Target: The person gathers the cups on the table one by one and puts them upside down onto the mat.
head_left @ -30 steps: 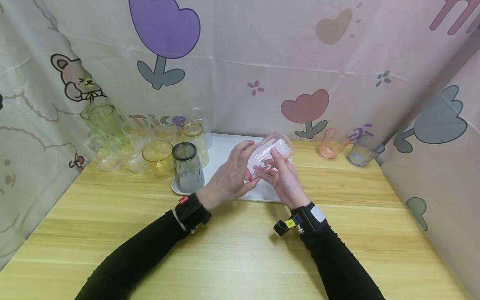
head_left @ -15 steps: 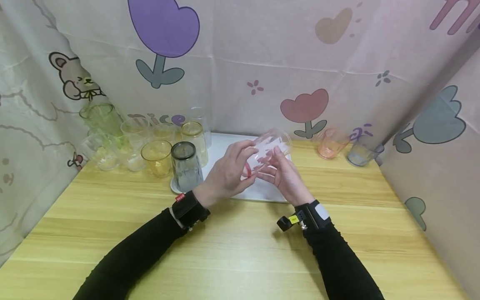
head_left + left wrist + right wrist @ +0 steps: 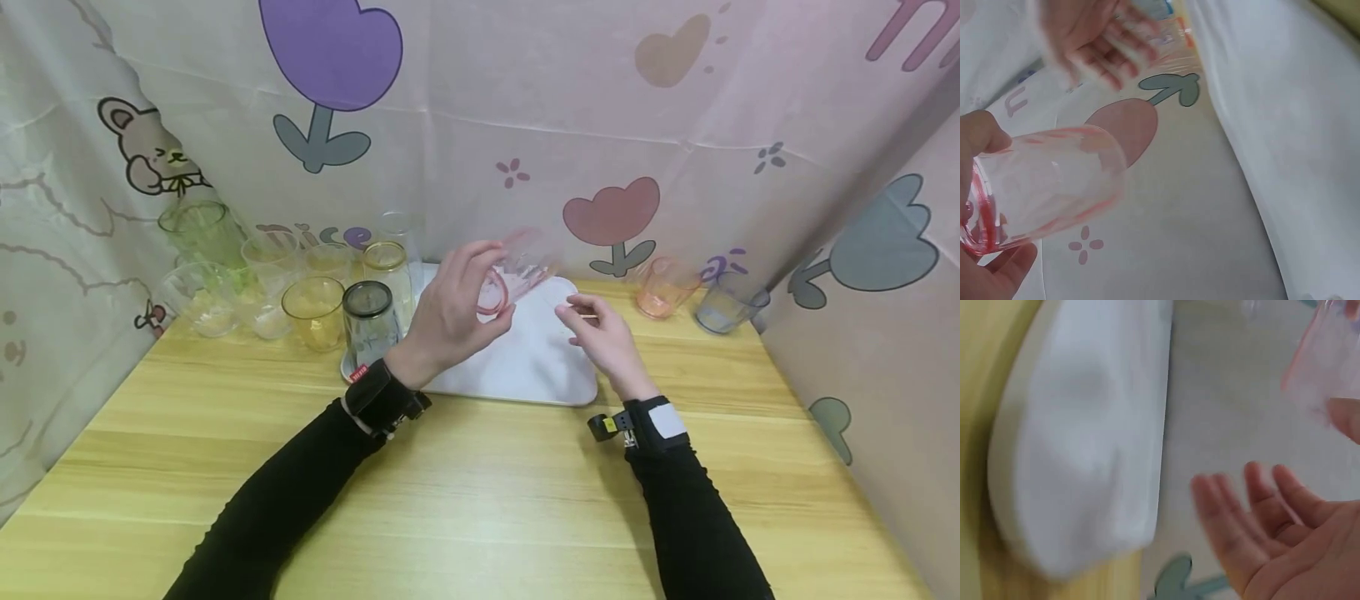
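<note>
My left hand (image 3: 448, 317) grips a clear pink-tinted drinking glass (image 3: 1063, 181) near its thick red base, thumb on one side and fingers on the other. The glass lies on its side in the air above the white tray (image 3: 517, 371), its mouth turned away from the palm. My right hand (image 3: 607, 342) is apart from the glass, above the tray's right end. In the right wrist view its fingers are loosely spread and nothing is in them. A smoky grey glass (image 3: 371, 317) stands upside down on the tray's left end, with a yellowish glass (image 3: 393, 279) behind it.
Left of the tray stand an amber glass (image 3: 313, 317), several clear glasses (image 3: 210, 304) and a green tumbler (image 3: 197, 229). An orange glass (image 3: 663, 292) and a blue-grey glass (image 3: 727, 307) stand at the back right. A printed cloth (image 3: 480, 100) hangs behind the table.
My right hand has let go of the pink-tinted glass and moved right. My left hand has lifted the glass slightly up and away, turning its base more into view.
</note>
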The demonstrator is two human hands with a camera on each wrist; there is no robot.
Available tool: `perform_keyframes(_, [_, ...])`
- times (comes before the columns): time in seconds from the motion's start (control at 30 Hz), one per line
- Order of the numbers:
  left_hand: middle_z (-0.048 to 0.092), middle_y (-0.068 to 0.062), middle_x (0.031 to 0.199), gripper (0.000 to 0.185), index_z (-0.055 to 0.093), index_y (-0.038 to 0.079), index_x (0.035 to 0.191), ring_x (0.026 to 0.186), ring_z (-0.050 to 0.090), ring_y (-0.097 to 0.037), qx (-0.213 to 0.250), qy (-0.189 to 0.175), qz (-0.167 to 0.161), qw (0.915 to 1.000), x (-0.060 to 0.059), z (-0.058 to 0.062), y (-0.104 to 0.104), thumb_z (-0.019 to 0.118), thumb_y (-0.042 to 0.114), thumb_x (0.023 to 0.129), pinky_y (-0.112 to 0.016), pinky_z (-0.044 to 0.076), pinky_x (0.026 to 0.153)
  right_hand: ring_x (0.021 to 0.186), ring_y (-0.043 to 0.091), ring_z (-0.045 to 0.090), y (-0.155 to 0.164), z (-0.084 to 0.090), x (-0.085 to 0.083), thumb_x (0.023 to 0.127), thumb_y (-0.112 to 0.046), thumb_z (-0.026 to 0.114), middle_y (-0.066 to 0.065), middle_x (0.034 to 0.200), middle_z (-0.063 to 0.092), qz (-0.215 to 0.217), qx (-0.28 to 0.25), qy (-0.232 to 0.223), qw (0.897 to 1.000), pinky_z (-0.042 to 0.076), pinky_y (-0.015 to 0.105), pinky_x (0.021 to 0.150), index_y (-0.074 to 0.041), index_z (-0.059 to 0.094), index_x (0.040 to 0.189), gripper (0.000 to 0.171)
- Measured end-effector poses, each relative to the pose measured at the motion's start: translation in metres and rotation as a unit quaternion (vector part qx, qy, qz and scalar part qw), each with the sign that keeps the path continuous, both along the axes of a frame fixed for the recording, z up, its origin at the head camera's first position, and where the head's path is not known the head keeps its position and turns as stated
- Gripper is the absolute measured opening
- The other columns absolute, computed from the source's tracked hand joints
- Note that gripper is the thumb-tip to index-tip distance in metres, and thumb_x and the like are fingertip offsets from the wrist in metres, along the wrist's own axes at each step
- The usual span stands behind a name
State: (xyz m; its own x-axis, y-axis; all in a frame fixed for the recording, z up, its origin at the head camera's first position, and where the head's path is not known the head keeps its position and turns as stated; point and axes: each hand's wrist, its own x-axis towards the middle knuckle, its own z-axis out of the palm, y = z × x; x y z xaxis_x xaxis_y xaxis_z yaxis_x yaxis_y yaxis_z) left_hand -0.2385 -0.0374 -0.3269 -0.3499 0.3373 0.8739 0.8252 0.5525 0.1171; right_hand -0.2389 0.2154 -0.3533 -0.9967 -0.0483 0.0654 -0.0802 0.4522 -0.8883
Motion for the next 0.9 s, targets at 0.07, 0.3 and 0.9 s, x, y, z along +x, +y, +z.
perform_keyframes(0.07, [0.057,-0.021,0.133,0.066,0.051,-0.005,0.134,0.118,0.055,-0.036,0.015,-0.005,0.011,0.9998,-0.003,0.002,0.004,0.082,0.012,0.079,-0.042,0.05,0.101,0.126,0.035,0.06,0.009,0.001,-0.001,0.101,-0.047,0.063,0.021,0.137,0.06,-0.019,0.061,-0.001,0.998,0.054,0.046,0.101,0.0,0.052,0.146,0.066])
perform_keyframes(0.3, [0.06,-0.019,0.126,0.069,0.049,-0.001,0.136,0.109,0.056,-0.033,0.079,-0.085,0.07,0.9908,-0.015,0.01,0.019,0.083,0.023,0.081,-0.041,0.055,0.082,0.126,0.044,0.056,0.032,0.001,0.001,0.101,-0.045,0.061,0.028,0.135,0.06,-0.028,0.2,-0.031,0.979,0.044,0.057,0.107,0.006,0.051,0.144,0.068])
perform_keyframes(0.9, [0.053,-0.016,0.139,0.075,0.049,0.006,0.146,0.13,0.05,-0.03,0.19,-0.274,0.169,0.9275,-0.06,0.018,0.033,0.086,0.022,0.083,-0.045,0.046,0.107,0.097,0.032,0.069,0.039,-0.015,-0.007,0.092,-0.007,0.072,0.024,0.112,0.072,0.021,0.274,-0.066,0.959,0.059,0.043,0.086,0.011,0.062,0.134,0.047])
